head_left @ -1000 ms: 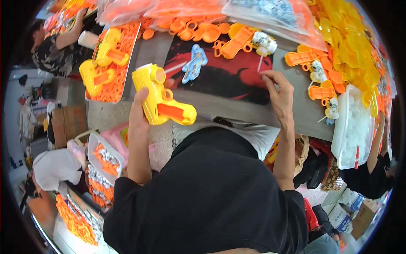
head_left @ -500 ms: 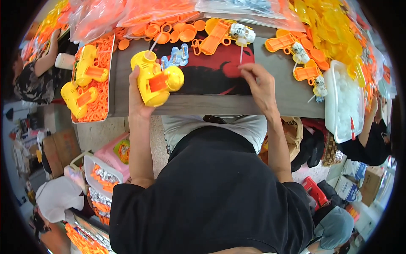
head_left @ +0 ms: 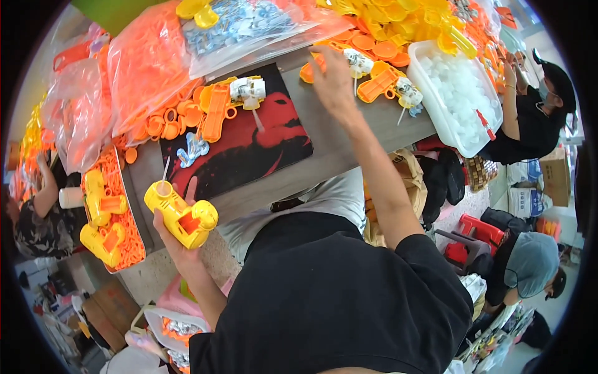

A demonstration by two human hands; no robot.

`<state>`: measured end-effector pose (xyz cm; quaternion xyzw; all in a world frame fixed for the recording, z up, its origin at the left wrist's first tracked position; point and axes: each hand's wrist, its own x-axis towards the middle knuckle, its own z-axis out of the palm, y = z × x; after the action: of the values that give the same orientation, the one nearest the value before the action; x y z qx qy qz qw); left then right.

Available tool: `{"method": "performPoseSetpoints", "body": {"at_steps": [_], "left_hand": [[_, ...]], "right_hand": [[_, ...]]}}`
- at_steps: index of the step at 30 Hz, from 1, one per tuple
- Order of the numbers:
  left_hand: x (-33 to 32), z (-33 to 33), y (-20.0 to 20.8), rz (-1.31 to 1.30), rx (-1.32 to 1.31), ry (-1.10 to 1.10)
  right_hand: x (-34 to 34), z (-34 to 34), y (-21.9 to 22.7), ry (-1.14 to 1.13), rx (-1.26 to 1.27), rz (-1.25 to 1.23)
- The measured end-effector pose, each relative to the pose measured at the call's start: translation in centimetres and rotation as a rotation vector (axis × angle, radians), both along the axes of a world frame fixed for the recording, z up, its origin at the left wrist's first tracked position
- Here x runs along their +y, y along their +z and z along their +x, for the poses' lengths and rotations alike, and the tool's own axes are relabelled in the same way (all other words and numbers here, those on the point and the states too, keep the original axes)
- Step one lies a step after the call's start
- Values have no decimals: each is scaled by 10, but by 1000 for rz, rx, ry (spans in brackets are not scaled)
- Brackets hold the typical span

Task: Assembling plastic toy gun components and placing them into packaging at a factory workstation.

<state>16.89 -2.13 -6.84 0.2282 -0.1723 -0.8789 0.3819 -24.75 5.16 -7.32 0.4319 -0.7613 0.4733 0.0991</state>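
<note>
My left hand (head_left: 176,240) is closed around a yellow plastic toy body (head_left: 180,215), which has a cut-out with orange inside and a thin pale stick rising from its far end. My right hand (head_left: 335,84) is stretched forward over a yellow-and-orange part (head_left: 306,73) at the table's far side; its fingers are apart, partly covering that part. Light-blue small parts (head_left: 193,149) lie on the black-and-red mat (head_left: 274,140). On its far side rests an orange cover (head_left: 217,112) joined to a white printed cylinder (head_left: 248,91) with a pale stick.
A tray of orange rings (head_left: 132,230) with two yellow bodies (head_left: 99,199) stands at left. Bags of orange parts (head_left: 149,68) and blue parts (head_left: 243,28) line the back. To the right are another orange assembly (head_left: 380,82) and a white tub (head_left: 458,93). People work at both sides.
My view has turned right, so the table appears tilted. My right hand has left the mat's right side and reached to the far assemblies. My left hand still holds the yellow body.
</note>
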Motion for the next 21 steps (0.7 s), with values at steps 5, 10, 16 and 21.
{"method": "performPoseSetpoints", "body": {"at_steps": [5, 10, 16, 21], "left_hand": [[0, -36, 14, -19, 27, -160], [11, -82, 22, -39, -11, -293], [23, -94, 18, -21, -6, -370], [25, -78, 12, 16, -67, -296]], "right_hand": [[3, -104, 19, -180, 235, 412], [-49, -166, 14, 185, 30, 582], [-121, -178, 66, 527, -456, 186], [-109, -185, 125, 699, -346, 390]]}}
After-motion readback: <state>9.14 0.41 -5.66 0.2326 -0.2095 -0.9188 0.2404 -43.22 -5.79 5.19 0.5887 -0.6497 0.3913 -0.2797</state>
